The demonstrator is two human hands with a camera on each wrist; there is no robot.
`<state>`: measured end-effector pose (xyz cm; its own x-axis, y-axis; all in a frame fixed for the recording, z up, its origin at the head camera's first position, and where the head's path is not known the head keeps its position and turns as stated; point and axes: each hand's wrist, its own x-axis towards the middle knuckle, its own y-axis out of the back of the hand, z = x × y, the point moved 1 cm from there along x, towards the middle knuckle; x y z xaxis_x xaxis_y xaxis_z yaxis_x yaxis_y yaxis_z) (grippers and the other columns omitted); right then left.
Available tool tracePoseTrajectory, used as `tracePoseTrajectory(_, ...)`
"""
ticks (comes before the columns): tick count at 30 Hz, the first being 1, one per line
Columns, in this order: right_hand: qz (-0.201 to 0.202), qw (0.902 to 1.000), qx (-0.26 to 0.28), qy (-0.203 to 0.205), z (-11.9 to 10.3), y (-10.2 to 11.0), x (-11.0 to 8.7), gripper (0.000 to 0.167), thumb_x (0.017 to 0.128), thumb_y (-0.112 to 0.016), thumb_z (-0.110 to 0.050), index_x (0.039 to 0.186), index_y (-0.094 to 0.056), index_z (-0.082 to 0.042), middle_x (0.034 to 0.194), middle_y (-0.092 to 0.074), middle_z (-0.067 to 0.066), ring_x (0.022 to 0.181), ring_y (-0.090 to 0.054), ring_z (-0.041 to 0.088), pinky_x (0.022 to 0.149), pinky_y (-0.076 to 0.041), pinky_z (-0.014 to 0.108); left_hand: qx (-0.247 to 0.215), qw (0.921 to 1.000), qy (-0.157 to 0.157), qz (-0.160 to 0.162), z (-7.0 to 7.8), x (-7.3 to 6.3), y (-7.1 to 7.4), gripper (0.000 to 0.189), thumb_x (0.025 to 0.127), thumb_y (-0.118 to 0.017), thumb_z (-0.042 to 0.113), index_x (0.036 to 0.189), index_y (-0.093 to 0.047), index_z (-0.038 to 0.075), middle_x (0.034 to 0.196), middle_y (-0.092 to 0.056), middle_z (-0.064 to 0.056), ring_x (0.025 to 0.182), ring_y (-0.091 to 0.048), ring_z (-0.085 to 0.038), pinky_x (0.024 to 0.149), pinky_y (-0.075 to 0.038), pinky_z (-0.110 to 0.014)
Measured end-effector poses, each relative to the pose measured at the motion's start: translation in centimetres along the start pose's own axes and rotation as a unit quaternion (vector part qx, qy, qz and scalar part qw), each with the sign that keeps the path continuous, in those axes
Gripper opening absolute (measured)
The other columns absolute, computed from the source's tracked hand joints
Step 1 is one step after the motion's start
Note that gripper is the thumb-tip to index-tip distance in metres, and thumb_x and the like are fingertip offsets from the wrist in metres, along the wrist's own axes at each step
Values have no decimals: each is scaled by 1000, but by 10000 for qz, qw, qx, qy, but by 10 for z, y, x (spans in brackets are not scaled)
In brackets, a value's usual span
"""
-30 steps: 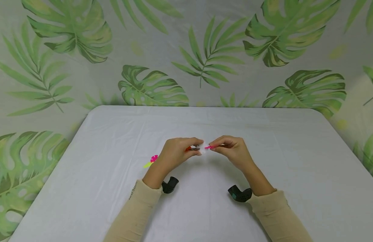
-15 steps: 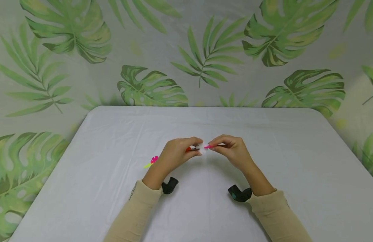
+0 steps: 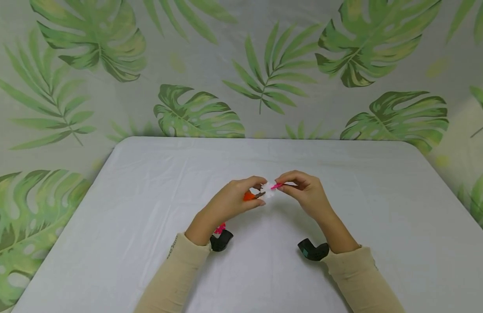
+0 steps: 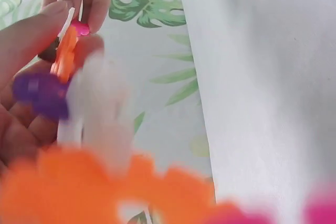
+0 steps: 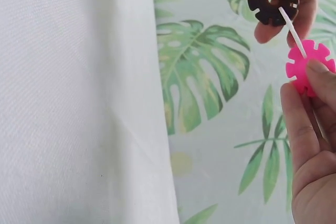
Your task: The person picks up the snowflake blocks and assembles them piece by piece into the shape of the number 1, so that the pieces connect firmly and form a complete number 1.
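Note:
In the head view my left hand [image 3: 235, 198] holds a chain of notched plastic linking discs, its thumb and forefinger at a dark brown disc [image 5: 273, 2]. An orange disc [image 3: 249, 196] shows inside that hand. My right hand [image 3: 306, 191] pinches a pink disc [image 5: 308, 67] between thumb and fingers. A white disc [image 3: 268, 190], seen edge-on in the right wrist view, spans from the brown disc to the pink one and touches both. More of the chain fills the left wrist view: a purple disc [image 4: 44, 95], a blurred white disc [image 4: 102, 111] and a blurred orange disc [image 4: 105, 184].
A white-covered table [image 3: 147, 182] lies under both hands, with a leaf-print cloth [image 3: 273, 69] behind it. Black wrist devices sit at the left wrist [image 3: 222, 240] and right wrist [image 3: 313, 250]. A pink disc [image 3: 219, 228] shows just below the left forearm.
Both hands have shifted slightly right, the right one also upward. The pink disc by the left forearm now shows lower and to the right; the yellow-green piece beside it is out of sight.

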<state>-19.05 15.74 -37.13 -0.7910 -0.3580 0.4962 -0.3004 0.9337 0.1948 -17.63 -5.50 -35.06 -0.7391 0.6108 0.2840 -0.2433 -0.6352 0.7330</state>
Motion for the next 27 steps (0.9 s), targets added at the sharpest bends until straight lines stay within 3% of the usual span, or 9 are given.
tracePoseTrajectory(6,230,9996,158,97,-4,3,1,20,75,-58,21,93,-59,15,93,-58,25,87,-58,19,76,-49,30,-597,9973,242,-343,2,-1,-1,49,85,-64,19,129,-44,11,111,-60,0,85,-60,-7,75,-46,-19)
tracePoseTrajectory(12,441,9983,347,143,-1,7,2,20,75,-60,19,95,-59,15,95,-58,21,90,-57,20,77,-48,30,-1205,9894,352,-725,1,0,-3,50,90,-49,8,138,-35,12,123,-54,-5,97,-58,-11,78,-45,-21)
tracePoseTrajectory(18,498,9978,415,153,-1,9,2,21,76,-59,18,96,-59,14,96,-59,20,92,-57,22,78,-48,30,-1221,9904,278,-584,0,1,-5,48,92,-41,2,138,-35,15,119,-56,-5,91,-59,-8,59,-41,-23)
tracePoseTrajectory(24,476,9978,451,137,-2,8,2,23,75,-59,19,98,-58,16,99,-59,20,94,-57,23,79,-47,30,-1640,9824,837,-328,-2,2,-11,47,91,-52,6,135,-41,21,102,-64,-1,89,-60,-7,73,-46,-24)
tracePoseTrajectory(27,453,9977,475,167,-2,8,2,23,75,-58,20,99,-57,17,99,-59,21,95,-56,24,79,-47,29,-1654,9817,920,-203,-2,3,-14,47,90,-55,6,133,-44,20,91,-65,3,79,-61,-6,69,-47,-25)
